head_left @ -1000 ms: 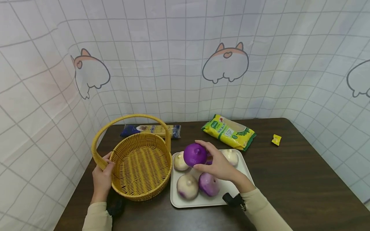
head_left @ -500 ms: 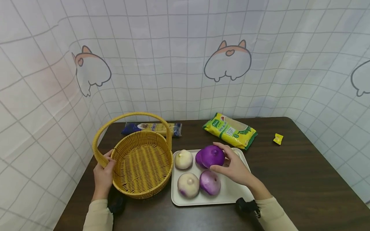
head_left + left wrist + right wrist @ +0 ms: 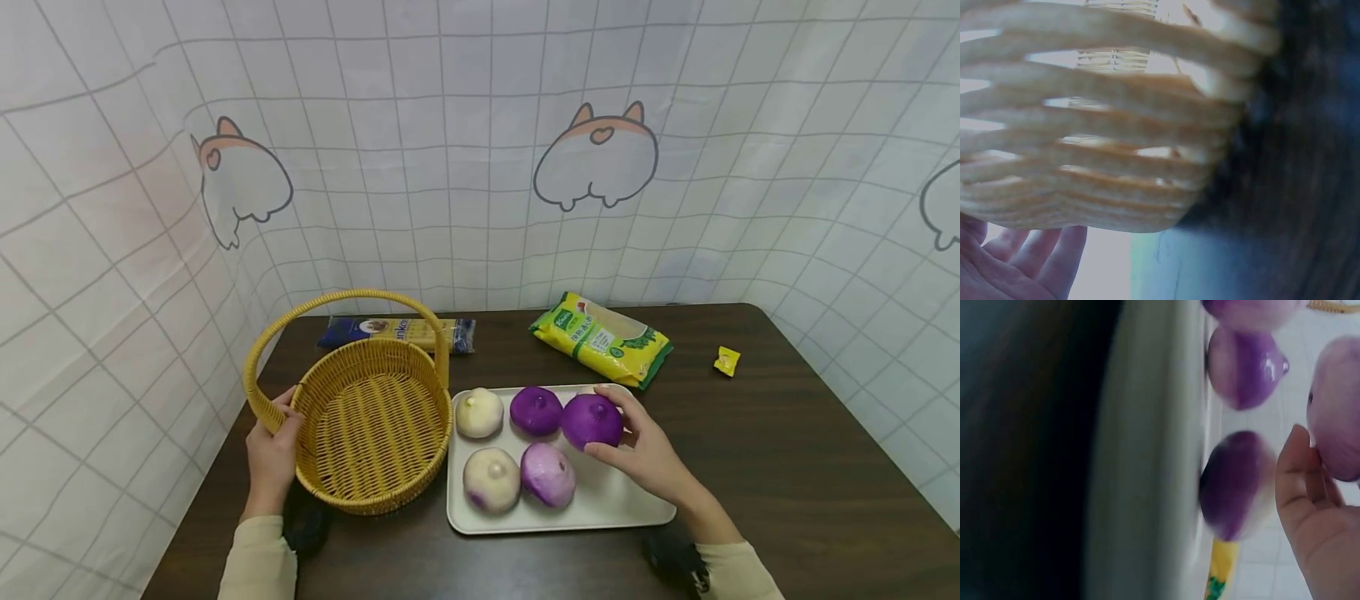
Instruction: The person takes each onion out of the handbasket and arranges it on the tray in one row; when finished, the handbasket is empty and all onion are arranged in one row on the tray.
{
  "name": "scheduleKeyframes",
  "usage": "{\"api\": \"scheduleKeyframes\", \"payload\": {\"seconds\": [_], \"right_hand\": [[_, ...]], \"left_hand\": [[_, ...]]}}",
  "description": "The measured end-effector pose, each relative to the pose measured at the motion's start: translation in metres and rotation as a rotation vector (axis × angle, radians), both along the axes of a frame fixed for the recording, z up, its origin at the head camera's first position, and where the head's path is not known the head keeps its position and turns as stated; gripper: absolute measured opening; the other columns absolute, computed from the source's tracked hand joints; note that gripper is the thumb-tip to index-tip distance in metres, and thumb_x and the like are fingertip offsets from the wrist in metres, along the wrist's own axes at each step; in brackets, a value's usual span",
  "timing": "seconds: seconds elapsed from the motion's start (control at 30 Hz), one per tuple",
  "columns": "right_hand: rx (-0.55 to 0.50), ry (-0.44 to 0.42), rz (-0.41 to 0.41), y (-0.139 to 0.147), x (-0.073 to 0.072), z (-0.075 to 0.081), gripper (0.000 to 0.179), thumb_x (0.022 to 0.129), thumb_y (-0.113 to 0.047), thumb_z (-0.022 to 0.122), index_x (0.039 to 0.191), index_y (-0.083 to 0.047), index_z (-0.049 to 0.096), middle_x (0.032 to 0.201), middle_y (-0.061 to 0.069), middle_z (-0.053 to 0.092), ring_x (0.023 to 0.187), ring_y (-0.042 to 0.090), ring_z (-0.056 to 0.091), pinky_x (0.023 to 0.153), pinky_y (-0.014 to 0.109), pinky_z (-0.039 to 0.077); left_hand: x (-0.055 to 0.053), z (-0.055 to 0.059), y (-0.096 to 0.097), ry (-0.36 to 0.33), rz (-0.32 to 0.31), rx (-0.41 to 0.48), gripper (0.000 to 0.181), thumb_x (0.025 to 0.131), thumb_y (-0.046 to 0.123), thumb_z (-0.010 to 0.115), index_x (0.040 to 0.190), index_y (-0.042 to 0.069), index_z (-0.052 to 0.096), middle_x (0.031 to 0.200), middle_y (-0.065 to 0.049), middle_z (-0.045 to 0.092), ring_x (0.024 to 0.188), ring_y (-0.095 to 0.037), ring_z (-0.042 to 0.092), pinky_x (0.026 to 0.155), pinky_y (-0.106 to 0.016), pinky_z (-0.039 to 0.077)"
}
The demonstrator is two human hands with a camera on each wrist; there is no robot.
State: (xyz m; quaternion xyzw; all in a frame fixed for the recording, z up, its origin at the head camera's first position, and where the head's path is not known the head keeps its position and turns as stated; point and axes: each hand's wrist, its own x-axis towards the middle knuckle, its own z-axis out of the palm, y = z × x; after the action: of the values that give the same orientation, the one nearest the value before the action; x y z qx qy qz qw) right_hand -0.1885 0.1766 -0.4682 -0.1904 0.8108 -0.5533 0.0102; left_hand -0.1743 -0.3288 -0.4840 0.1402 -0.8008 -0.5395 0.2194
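My left hand point(image 3: 272, 457) grips the left side of a yellow wicker basket point(image 3: 442, 450) where its handle point(image 3: 352, 295) meets the rim. In the left wrist view the basket's woven side point(image 3: 1104, 156) fills much of the frame, with the fingertips point(image 3: 1063, 259) below it. My right hand point(image 3: 651, 454) holds a purple turnip point(image 3: 590, 422) between thumb and fingers, above the right half of a white tray point(image 3: 615, 508). The right wrist view shows this held turnip point(image 3: 1338, 409) apart from those on the tray. Another purple turnip point(image 3: 536, 411) sits just left of it.
On the tray are also a pale turnip point(image 3: 479, 413), a white one with a purple patch point(image 3: 491, 481) and a light purple one point(image 3: 548, 475). Behind stand a blue-and-yellow pasta packet point(image 3: 390, 332) and a yellow-green Knorr bag point(image 3: 600, 340). A small yellow wrapped piece point(image 3: 727, 361) lies at right.
My right hand has carried the purple turnip rightward across the tray, uncovering the other purple turnip and covering the pale one at the back right. My left hand keeps its grip on the basket.
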Motion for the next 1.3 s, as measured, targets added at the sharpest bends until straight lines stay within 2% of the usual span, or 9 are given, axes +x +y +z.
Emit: {"api": "scheduleKeyframes", "payload": {"seconds": [0.07, 0.17, 0.3, 0.47, 0.63, 0.8, 0.97, 1.13, 1.3], "right_hand": [[0.000, -0.005, 0.002, 0.006, 0.002, -0.003, 0.073, 0.086, -0.015, 0.075, 0.148, -0.015, 0.037, 0.151, 0.013, 0.033, 0.119, 0.040, 0.052, 0.087, 0.032, 0.051], [-0.002, -0.012, -0.004, 0.012, 0.002, -0.005, 0.073, 0.086, -0.014, 0.074, 0.149, -0.012, 0.036, 0.150, 0.015, 0.034, 0.117, 0.041, 0.052, 0.086, 0.028, 0.051], [-0.006, -0.010, -0.024, 0.017, 0.001, -0.007, 0.074, 0.087, -0.013, 0.073, 0.150, -0.012, 0.035, 0.147, 0.016, 0.038, 0.118, 0.042, 0.051, 0.086, 0.027, 0.050], [0.027, 0.011, -0.038, 0.027, 0.001, -0.009, 0.073, 0.087, -0.012, 0.073, 0.149, -0.012, 0.036, 0.145, 0.015, 0.041, 0.119, 0.040, 0.051, 0.086, 0.024, 0.049], [0.064, 0.024, -0.064, 0.039, 0.002, -0.009, 0.070, 0.086, -0.013, 0.074, 0.147, -0.011, 0.038, 0.140, 0.015, 0.045, 0.115, 0.039, 0.055, 0.086, 0.023, 0.049], [0.099, 0.013, -0.040, 0.046, 0.002, -0.012, 0.073, 0.085, -0.014, 0.076, 0.146, -0.012, 0.038, 0.140, 0.016, 0.046, 0.114, 0.038, 0.057, 0.085, 0.024, 0.049], [0.175, 0.005, -0.019, 0.055, 0.002, -0.014, 0.075, 0.080, -0.019, 0.080, 0.144, -0.012, 0.041, 0.136, 0.015, 0.048, 0.111, 0.034, 0.057, 0.084, 0.029, 0.051], [0.248, -0.027, 0.004, 0.062, 0.002, -0.017, 0.076, 0.078, -0.025, 0.082, 0.142, -0.012, 0.043, 0.138, 0.013, 0.049, 0.115, 0.034, 0.054, 0.086, 0.032, 0.050], [0.276, -0.048, 0.040, 0.066, 0.003, -0.016, 0.075, 0.077, -0.027, 0.083, 0.141, -0.015, 0.045, 0.137, 0.013, 0.050, 0.117, 0.033, 0.052, 0.088, 0.036, 0.049]], "left_hand": [[0.001, 0.000, 0.000, -0.004, 0.004, -0.004, 0.036, 0.101, 0.026, 0.051, 0.129, 0.006, 0.060, 0.140, -0.005, 0.056, 0.121, -0.025, 0.055, 0.083, -0.009, 0.041], [0.001, 0.001, 0.001, 0.007, 0.004, -0.004, 0.032, 0.100, 0.023, 0.050, 0.123, 0.002, 0.061, 0.139, -0.006, 0.056, 0.122, -0.026, 0.055, 0.083, -0.009, 0.041], [0.001, 0.001, 0.001, 0.016, -0.001, 0.001, 0.027, 0.100, 0.020, 0.050, 0.106, -0.005, 0.058, 0.141, -0.004, 0.055, 0.124, -0.026, 0.054, 0.086, -0.011, 0.042], [0.000, -0.001, 0.000, 0.006, 0.015, 0.000, 0.029, 0.100, 0.023, 0.051, 0.111, -0.002, 0.062, 0.140, -0.003, 0.056, 0.123, -0.024, 0.055, 0.086, -0.011, 0.042], [0.000, 0.001, 0.000, 0.021, -0.004, 0.014, 0.023, 0.099, 0.017, 0.051, 0.104, -0.005, 0.057, 0.141, -0.005, 0.055, 0.126, -0.026, 0.053, 0.086, -0.010, 0.041], [-0.001, 0.000, -0.001, 0.019, -0.013, 0.014, 0.022, 0.099, 0.015, 0.050, 0.103, -0.006, 0.055, 0.142, -0.007, 0.053, 0.126, -0.028, 0.052, 0.084, -0.008, 0.040], [-0.002, -0.001, -0.001, 0.018, -0.010, 0.011, 0.022, 0.099, 0.015, 0.050, 0.103, -0.006, 0.055, 0.142, -0.007, 0.053, 0.126, -0.028, 0.052, 0.083, -0.008, 0.040], [-0.001, 0.000, 0.000, 0.020, -0.011, 0.014, 0.022, 0.099, 0.015, 0.050, 0.103, -0.006, 0.054, 0.143, -0.007, 0.053, 0.126, -0.029, 0.052, 0.082, -0.008, 0.040], [0.000, 0.002, 0.001, 0.014, -0.012, 0.002, 0.025, 0.100, 0.019, 0.050, 0.104, -0.005, 0.055, 0.142, -0.006, 0.053, 0.125, -0.029, 0.053, 0.083, -0.009, 0.041]]}}
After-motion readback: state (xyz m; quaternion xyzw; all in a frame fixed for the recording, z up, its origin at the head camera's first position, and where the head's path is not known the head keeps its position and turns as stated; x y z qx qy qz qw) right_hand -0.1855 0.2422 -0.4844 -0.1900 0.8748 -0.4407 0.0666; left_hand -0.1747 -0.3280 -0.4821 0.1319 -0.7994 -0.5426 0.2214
